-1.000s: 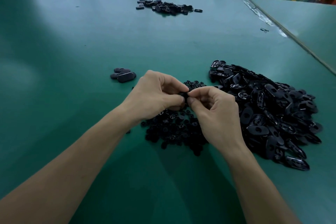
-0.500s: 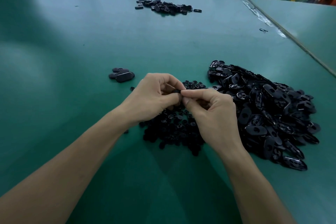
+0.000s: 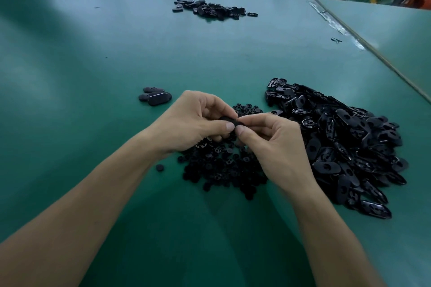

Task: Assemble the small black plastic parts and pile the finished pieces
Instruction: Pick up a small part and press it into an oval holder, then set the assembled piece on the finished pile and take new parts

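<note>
Both hands [image 3: 233, 128] slightly nearer now

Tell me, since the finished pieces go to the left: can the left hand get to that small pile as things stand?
Probably yes. The small pile lies on bare table just beyond the left hand, with nothing between them. But its fingers, together with the right hand, are pinching a black part.

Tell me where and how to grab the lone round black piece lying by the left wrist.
Pinch the small round piece across its rim with thumb and forefinger, coming straight down from above. It seems to lie flat on the green table, apart from the heap of small parts, so its sides look free, though the left forearm is close by.
</note>
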Demonstrator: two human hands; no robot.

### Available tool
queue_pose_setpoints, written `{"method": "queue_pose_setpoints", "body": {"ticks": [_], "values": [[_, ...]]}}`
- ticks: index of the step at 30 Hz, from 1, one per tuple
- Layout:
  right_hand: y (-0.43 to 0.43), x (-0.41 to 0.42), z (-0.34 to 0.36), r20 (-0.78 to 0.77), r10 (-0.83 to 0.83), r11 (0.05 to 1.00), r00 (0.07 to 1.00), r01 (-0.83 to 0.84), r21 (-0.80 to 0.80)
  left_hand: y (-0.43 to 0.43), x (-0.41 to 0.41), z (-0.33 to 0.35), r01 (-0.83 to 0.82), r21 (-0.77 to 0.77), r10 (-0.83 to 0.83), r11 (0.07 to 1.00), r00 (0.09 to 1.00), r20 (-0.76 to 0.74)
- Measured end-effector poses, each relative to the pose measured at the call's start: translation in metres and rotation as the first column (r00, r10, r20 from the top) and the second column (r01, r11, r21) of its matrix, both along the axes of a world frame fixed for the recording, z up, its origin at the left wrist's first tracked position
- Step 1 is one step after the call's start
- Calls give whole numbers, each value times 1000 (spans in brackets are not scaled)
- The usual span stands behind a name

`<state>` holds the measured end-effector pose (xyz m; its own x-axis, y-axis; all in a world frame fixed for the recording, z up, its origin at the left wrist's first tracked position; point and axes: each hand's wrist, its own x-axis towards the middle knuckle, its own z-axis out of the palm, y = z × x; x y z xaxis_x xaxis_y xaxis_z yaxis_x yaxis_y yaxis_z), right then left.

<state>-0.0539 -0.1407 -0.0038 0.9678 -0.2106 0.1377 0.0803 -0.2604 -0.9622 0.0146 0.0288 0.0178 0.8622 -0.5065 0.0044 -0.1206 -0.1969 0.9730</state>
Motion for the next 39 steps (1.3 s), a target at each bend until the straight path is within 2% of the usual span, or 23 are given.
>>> {"method": "queue_pose_setpoints", "body": {"ticks": [9,15,19,24,26,28,30,33,36,39], "values": [[-3,3,0,-27,-27,1000,999,26,-15,-5,-4,-1,-56,-10,56,998,998,28],[-2,3,1,-26,-24,1000,999,24,6,-4,-4,1,-67,-51,65,996,997,-45],[0,2,2,-27,-10,999,1000,11,31,0,-2,2,-85,-36,84,996,996,-38],[0,4,7,-40,-11,999,999,9,-52,1,-1,1,-98,21,97,995,994,54],[-3,9,11,-32,-44,986,999,38,-164,1,1,0,-128,27,126,991,988,87],[-10,16,16,11,-122,921,993,117,-372,5,6,-2,-214,2,214,977,974,78],[-20,27,23,42,-159,777,986,151,-611,14,15,-5,-332,-22,332,943,940,81],[-38,47,27,-91,-166,514,982,8,-858,31,29,-10,-460,-37,461,887,882,101],[-48,60,32,-248,-178,368,952,-169,-914,48,41,-16,-558,-1,554,830,823,123],[-51,67,34,-311,-167,318,936,-247,-915,62,50,-22,-626,50,612,778,774,163]]}}
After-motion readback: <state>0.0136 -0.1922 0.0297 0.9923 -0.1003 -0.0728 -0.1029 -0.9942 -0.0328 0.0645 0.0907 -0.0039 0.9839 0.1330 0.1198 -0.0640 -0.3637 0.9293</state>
